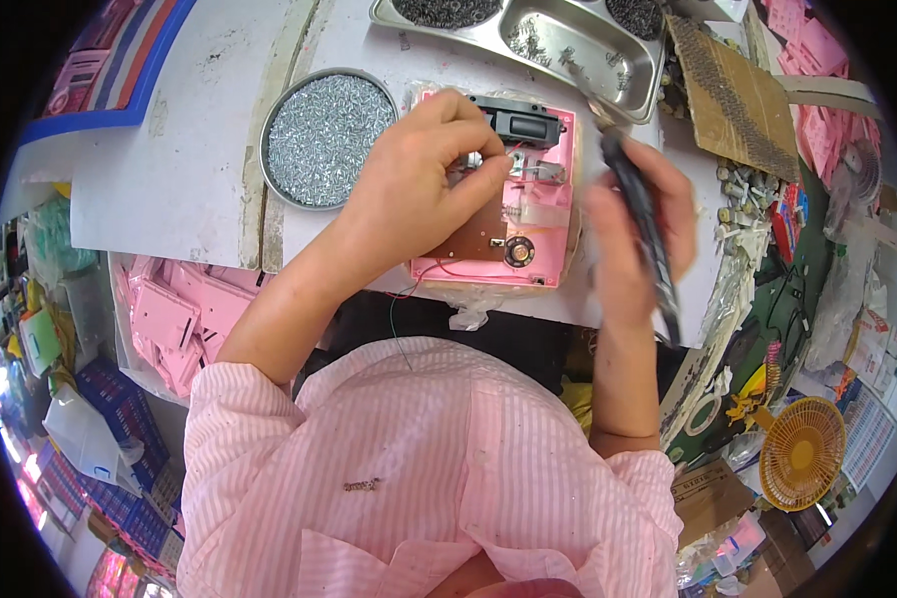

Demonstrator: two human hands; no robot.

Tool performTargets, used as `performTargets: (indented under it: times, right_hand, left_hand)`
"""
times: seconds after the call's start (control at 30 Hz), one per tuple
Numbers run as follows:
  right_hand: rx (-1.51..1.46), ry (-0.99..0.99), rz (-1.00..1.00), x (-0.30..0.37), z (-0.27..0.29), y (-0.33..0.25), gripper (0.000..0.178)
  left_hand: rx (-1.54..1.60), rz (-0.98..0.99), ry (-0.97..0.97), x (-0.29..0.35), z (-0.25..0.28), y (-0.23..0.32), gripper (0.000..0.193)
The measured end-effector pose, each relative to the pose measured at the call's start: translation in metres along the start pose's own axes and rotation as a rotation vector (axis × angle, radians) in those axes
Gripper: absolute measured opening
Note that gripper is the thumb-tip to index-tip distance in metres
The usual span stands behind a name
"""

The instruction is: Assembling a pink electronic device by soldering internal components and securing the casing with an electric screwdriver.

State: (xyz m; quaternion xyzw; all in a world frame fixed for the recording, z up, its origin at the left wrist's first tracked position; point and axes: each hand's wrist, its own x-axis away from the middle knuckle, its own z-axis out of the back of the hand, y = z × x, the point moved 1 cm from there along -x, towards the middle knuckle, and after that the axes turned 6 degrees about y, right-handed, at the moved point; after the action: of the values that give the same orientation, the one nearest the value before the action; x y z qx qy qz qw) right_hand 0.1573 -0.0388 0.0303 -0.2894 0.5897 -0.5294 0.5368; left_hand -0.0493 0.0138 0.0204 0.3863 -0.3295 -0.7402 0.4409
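My left hand (424, 174) reaches over a pink plastic casing (560, 239), its thumb and fingers closed in a pinch near the casing's middle. What lies between the fingertips is too small to make out. A black part (523, 125) sits at the casing's far side. Nearer me are a brown circuit board (473, 239) and a round black part (519, 252), with thin wires hanging off the near left edge. Right of the casing, my right hand (623, 244) grips a slim black tool (636, 189) with a thin metal tip pointing away from me; motion blurs it.
A round dish (264, 149) of small silvery metal pieces stands left of the casing. Beyond it lies a metal tray (653, 105) with compartments of small parts. Cardboard (743, 100) holding rows of parts is at right. Pink casings (184, 319) fill a box at lower left.
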Motion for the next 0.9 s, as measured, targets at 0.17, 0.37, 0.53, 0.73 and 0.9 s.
performTargets:
  times: [0.17, 0.37, 0.53, 0.73, 0.9]
  right_hand:
    - [0.022, -0.070, 0.003, 0.001, 0.038, -0.006, 0.033]
    - [0.112, -0.152, 0.053, 0.003, 0.036, 0.002, 0.029]
    - [0.173, -0.187, 0.008, 0.003, 0.030, 0.000, 0.026]
    - [0.167, -0.190, -0.004, 0.002, 0.027, 0.000, 0.026]
    - [0.175, -0.197, -0.034, 0.002, 0.028, -0.001, 0.025]
  left_hand:
    - [-0.157, -0.017, 0.047, 0.000, -0.007, -0.006, 0.011]
    - [-0.189, -0.011, 0.050, -0.003, -0.012, -0.007, 0.012]
    - [-0.193, -0.029, 0.062, -0.003, -0.013, -0.010, 0.013]
    - [-0.222, -0.043, 0.077, -0.002, -0.013, -0.011, 0.013]
    - [-0.208, 0.001, 0.062, -0.002, -0.013, -0.009, 0.013]
